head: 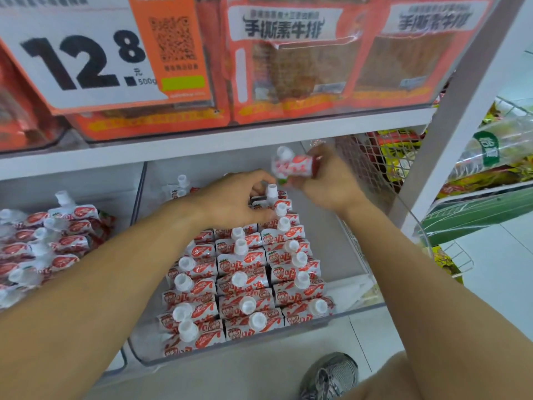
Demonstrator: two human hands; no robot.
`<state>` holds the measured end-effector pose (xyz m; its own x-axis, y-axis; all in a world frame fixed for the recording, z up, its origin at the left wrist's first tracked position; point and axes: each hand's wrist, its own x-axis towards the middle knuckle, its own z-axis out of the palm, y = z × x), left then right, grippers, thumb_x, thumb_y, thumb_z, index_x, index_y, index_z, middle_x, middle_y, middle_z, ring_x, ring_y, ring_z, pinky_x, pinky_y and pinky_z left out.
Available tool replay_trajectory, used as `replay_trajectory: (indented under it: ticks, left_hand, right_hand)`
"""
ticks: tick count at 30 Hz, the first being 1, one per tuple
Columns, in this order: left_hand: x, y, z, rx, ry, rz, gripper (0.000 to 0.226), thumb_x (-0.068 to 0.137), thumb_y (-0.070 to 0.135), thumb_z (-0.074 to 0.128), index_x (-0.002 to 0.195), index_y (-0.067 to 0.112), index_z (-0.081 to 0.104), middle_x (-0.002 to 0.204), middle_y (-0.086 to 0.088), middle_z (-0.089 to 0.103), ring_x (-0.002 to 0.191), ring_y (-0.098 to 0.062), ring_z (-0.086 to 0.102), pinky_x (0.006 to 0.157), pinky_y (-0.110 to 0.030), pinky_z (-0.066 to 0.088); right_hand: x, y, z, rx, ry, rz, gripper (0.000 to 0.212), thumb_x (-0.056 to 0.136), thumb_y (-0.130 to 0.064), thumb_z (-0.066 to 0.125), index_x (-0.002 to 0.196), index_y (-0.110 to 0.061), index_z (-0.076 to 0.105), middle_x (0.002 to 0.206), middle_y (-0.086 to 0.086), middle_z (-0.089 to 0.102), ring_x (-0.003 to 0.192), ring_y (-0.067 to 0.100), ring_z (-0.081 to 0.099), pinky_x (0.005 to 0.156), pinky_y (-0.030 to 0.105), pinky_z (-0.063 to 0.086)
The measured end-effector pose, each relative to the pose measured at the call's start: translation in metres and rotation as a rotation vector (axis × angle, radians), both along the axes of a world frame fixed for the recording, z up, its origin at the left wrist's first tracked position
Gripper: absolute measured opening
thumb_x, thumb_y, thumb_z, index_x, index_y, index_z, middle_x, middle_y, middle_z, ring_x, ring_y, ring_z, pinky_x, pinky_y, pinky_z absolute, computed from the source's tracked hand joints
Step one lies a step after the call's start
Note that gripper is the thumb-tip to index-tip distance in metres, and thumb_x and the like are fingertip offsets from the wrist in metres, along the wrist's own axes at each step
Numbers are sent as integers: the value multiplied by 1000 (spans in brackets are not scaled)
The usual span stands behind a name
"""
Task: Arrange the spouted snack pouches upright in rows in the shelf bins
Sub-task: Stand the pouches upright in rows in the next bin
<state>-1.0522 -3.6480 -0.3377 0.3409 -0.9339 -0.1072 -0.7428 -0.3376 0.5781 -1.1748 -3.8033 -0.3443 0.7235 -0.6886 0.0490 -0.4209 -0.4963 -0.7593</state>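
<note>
Red-and-white spouted pouches (245,272) with white caps stand upright in three rows inside a clear shelf bin (357,308). My left hand (230,200) rests on the back of the rows, fingers pinched at the rearmost pouch (271,194) of the right-hand row. My right hand (328,180) hovers above the bin's back right and grips one pouch (291,167), tilted sideways with its cap up and to the left. A second bin (127,197) to the left holds a loose pile of the same pouches (49,241).
A white shelf board (202,142) hangs just above the bins, carrying orange snack packs and a 12.8 price sign (83,59). A white upright post (450,111) and wire baskets (372,160) of yellow-red packs stand to the right. My shoe (331,373) is on the floor below.
</note>
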Motion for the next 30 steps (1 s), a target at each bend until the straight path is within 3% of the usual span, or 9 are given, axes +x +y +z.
replay_trajectory:
  ticks: [2, 4, 9, 14, 17, 21, 24, 27, 30]
  left_hand:
    - [-1, 1, 1, -7, 21, -2, 56, 80, 37, 76, 130, 32, 51, 122, 9, 60, 115, -8, 56, 103, -32, 45]
    - [-1, 2, 1, -17, 4, 2, 52, 80, 39, 76, 126, 30, 54, 123, 9, 61, 115, -8, 56, 103, -35, 46]
    - [-3, 8, 5, 53, -286, 33, 55, 85, 47, 67, 130, 20, 52, 131, 0, 53, 120, -17, 47, 100, -30, 40]
    - [-17, 24, 22, 54, -423, 65, 58, 89, 53, 57, 134, 17, 51, 135, -1, 50, 124, -19, 45, 104, -37, 39]
    - [-31, 59, 34, 119, -554, 62, 65, 89, 66, 40, 137, 21, 48, 139, 3, 49, 125, -18, 47, 104, -39, 41]
    - [-39, 102, 31, 346, -538, 16, 77, 82, 75, 29, 137, 24, 43, 142, 6, 43, 132, -13, 39, 109, -36, 38]
    - [-40, 107, 24, 336, -566, -15, 80, 77, 76, 22, 134, 25, 45, 134, 8, 47, 132, -10, 35, 107, -35, 40]
    - [-40, 106, 23, 275, -574, 24, 68, 82, 75, 28, 130, 29, 47, 124, 11, 51, 121, -9, 46, 96, -34, 48]
    - [-42, 106, 23, 235, -598, 46, 58, 87, 71, 33, 127, 32, 48, 122, 12, 53, 118, -10, 51, 90, -35, 51]
  right_hand:
    - [7, -3, -9, 13, 227, 109, 41, 84, -37, 74, 114, -15, 57, 106, 3, 66, 99, 21, 62, 71, 25, 39]
    - [9, -7, -10, -116, 291, 99, 39, 86, -41, 71, 111, -13, 63, 106, 6, 68, 94, 22, 61, 71, 23, 37]
    - [13, -14, -18, -87, -16, 56, 36, 76, -16, 83, 106, -14, 62, 94, 1, 67, 87, 18, 65, 67, 18, 41]
    - [15, -13, -27, 70, 38, 76, 37, 81, -10, 75, 107, -19, 50, 90, -2, 58, 86, 20, 64, 72, 31, 52]
    - [14, -17, -29, 96, -37, 64, 25, 82, -13, 76, 98, -17, 57, 98, 0, 64, 93, 18, 63, 76, 27, 52]
    - [18, -10, -22, 67, -12, 160, 12, 90, -27, 69, 100, -22, 70, 99, -6, 71, 94, 13, 67, 86, 29, 52]
    - [25, 1, -14, 32, 136, 241, 20, 99, -25, 53, 107, -18, 70, 97, 0, 70, 89, 17, 64, 78, 27, 48]
    - [33, 7, -6, 152, 262, 242, 25, 101, -22, 44, 104, -20, 69, 101, 3, 70, 83, 17, 65, 80, 33, 57]
    - [36, 8, 1, 200, 349, 248, 29, 103, -23, 36, 108, -15, 64, 112, 3, 66, 86, 14, 63, 58, 23, 54]
